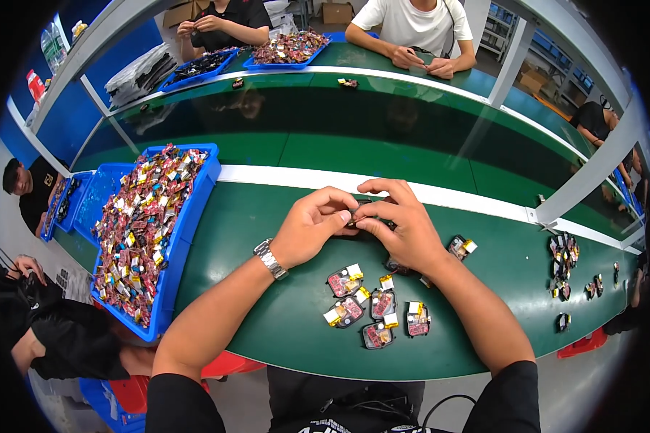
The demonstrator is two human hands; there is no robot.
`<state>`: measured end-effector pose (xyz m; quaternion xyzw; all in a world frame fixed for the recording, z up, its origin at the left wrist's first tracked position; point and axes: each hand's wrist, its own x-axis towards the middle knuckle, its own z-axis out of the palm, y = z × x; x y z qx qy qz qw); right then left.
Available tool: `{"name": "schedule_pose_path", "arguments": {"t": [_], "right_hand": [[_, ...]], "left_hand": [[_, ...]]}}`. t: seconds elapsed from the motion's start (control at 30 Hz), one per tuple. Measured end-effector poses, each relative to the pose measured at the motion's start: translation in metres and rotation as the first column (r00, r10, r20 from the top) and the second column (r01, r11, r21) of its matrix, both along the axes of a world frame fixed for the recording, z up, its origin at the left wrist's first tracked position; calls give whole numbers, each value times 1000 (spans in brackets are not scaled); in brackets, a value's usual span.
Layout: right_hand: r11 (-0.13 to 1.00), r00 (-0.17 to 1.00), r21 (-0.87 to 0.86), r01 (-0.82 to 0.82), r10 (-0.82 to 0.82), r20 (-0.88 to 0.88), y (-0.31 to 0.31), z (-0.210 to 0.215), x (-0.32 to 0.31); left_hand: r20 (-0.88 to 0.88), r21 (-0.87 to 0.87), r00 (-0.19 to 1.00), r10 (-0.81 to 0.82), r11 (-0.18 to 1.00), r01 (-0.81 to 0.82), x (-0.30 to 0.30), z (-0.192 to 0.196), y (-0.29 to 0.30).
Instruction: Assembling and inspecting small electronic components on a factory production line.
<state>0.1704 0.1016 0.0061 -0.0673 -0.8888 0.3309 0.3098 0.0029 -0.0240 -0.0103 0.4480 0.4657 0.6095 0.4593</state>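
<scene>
Both my hands meet over the green table, fingers closed around a small black casing (365, 204) that they mostly hide. My left hand (312, 225), below a metal watch, pinches it from the left with thumb and forefinger. From the right, my right hand (404, 232) grips the same piece with bent fingers. Nearer me, between my forearms, lie several open black casings (378, 334) with red circuit boards and white-and-yellow battery packs. Another such casing (461, 247) rests beyond my right forearm, and one more is partly covered by my right hand.
A large blue tray (208, 177) heaped with red circuit boards stands left of my arm. More assembled casings (563, 260) are clustered at the far right. A white rail (303, 177) and a sunken green belt (354, 155) run behind. Co-workers sit across and beside me.
</scene>
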Motion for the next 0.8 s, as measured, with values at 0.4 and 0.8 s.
{"name": "schedule_pose_path", "arguments": {"t": [0.4, 0.8], "right_hand": [[1000, 994, 14, 17, -19, 105, -3, -1, 1], [986, 987, 65, 151, -147, -57, -11, -4, -3]], "left_hand": [[-46, -109, 999, 18, 994, -23, 0, -6, 3], [80, -53, 997, 20, 998, -16, 3, -6, 3]]}}
